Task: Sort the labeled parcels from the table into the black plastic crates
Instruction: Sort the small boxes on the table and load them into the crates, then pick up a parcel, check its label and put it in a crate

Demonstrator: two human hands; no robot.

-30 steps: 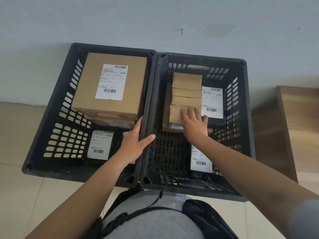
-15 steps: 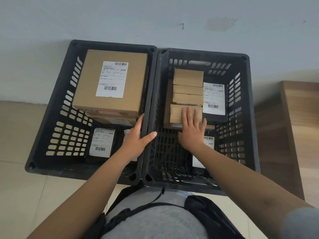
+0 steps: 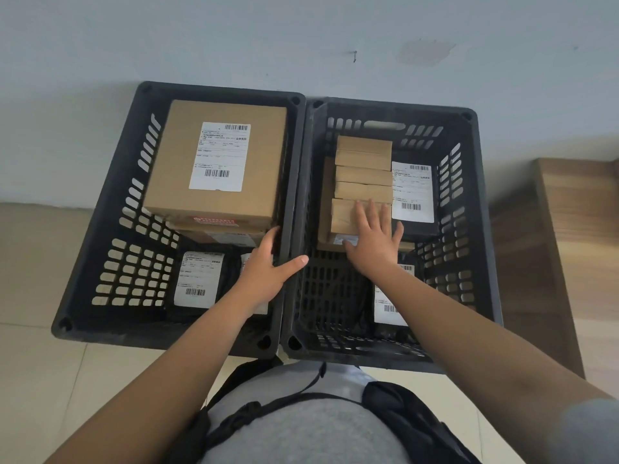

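Two black plastic crates stand side by side on the floor against the wall. The left crate (image 3: pixel 110 229) holds a large brown box (image 3: pixel 217 162) with a white label, stacked on other boxes, and a black labelled parcel (image 3: pixel 201 279) below. The right crate (image 3: pixel 482 229) holds a row of several small brown boxes (image 3: pixel 363 172), a black labelled parcel (image 3: pixel 413 192) beside them and another labelled parcel (image 3: pixel 388 306) nearer me. My left hand (image 3: pixel 264 269) rests on the rim between the crates, thumb over the edge. My right hand (image 3: pixel 375 239) lies flat with straight fingers on the nearest small brown box (image 3: pixel 343 216).
A pale wall runs behind the crates. A wooden surface (image 3: pixel 576 246) stands to the right of the right crate. Pale floor tiles (image 3: pixel 40 363) lie to the left and in front. Black straps hang across my grey shirt at the bottom.
My right hand slid slightly back toward me along the nearest small box, then stayed on it. My left hand stayed on the rim. The view shifted a little.
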